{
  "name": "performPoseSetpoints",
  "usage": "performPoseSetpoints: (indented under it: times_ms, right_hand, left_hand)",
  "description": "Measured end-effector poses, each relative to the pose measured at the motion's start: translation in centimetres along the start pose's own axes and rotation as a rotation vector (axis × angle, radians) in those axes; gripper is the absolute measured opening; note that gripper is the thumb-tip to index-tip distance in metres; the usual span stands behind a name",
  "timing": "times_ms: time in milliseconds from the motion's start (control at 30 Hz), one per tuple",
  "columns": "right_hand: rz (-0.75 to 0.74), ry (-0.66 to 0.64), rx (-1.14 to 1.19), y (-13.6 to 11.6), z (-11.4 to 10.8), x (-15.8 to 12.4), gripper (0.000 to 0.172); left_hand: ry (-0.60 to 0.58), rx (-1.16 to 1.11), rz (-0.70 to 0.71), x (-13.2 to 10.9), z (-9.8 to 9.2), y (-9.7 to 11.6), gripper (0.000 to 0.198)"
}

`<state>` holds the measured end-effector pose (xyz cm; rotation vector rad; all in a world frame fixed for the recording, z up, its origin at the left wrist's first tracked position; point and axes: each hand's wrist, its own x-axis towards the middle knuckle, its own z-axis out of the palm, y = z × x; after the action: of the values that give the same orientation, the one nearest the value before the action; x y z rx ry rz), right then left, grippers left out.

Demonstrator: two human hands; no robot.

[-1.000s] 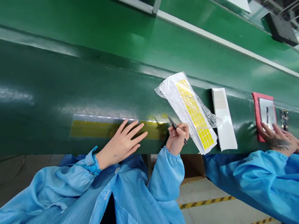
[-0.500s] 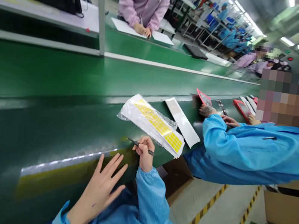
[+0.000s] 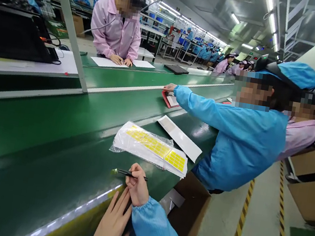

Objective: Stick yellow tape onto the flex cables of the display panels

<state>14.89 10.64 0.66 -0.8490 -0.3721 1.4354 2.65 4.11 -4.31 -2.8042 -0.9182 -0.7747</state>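
Observation:
My right hand point(image 3: 137, 184) is closed around black tweezers point(image 3: 125, 172), held just above the green work surface. At their tips is a small yellowish piece point(image 3: 114, 171), too small to make out clearly. My left hand point(image 3: 115, 219) lies with fingers stretched out at the front edge of the surface, close under my right hand, holding nothing. Beyond my right hand lie sheets of yellow stickers point(image 3: 153, 147) in a clear plastic bag. A white strip point(image 3: 179, 138) rests to the right of them.
A co-worker in a blue smock point(image 3: 240, 143) sits at my right, one arm over the belt with a red-framed item point(image 3: 170, 100). Across the green belt point(image 3: 39, 127), a person in pink point(image 3: 115, 31) writes on paper. A cardboard box point(image 3: 190, 215) stands below the edge.
The view has tilted up and turned. My left hand has come closer to my right, which keeps the tweezers. The co-worker's arm has reached out over the belt with the red-framed item.

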Motion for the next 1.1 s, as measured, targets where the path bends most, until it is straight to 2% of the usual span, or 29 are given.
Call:
performPoseSetpoints:
  times_ms: [367, 467, 567, 633, 700, 833, 933, 1100]
  right_hand:
    - [0.048, 0.015, 0.106, -0.7, -0.4, 0.5, 0.018]
    - [-0.027, 0.068, 0.017, -0.5, 0.5, -0.2, 0.014]
    - [-0.084, 0.092, -0.055, 0.6, 2.2, -1.4, 0.008]
    - [-0.029, 0.027, -0.049, 1.6, 3.3, -2.2, 0.006]
    - [0.05, -0.051, -0.045, 2.2, 3.9, -2.3, 0.005]
    - [0.208, -0.066, 0.108, 2.2, 3.4, -1.1, 0.011]
    - [0.313, -0.092, 0.293, 1.6, 2.7, -0.3, 0.014]
    - [0.331, -0.127, 0.325, 1.5, 2.4, -0.3, 0.01]
  left_hand:
    - [-0.032, -0.007, -0.054, 0.3, -0.5, 0.4, 0.086]
    - [-0.058, -0.019, -0.068, 0.1, 0.0, 0.5, 0.091]
    - [-0.009, -0.019, -0.003, -0.5, 1.4, 0.2, 0.085]
    - [0.027, 0.019, 0.009, -0.8, 2.2, 0.0, 0.076]
    - [0.042, 0.061, -0.031, -0.7, 2.2, 0.0, 0.067]
    - [0.001, -0.023, -0.025, 0.3, 0.0, 0.4, 0.063]
    - [-0.05, -0.14, -0.111, 0.8, -1.4, 0.7, 0.063]
    - [-0.087, -0.273, -0.206, 0.2, -1.2, 1.0, 0.059]
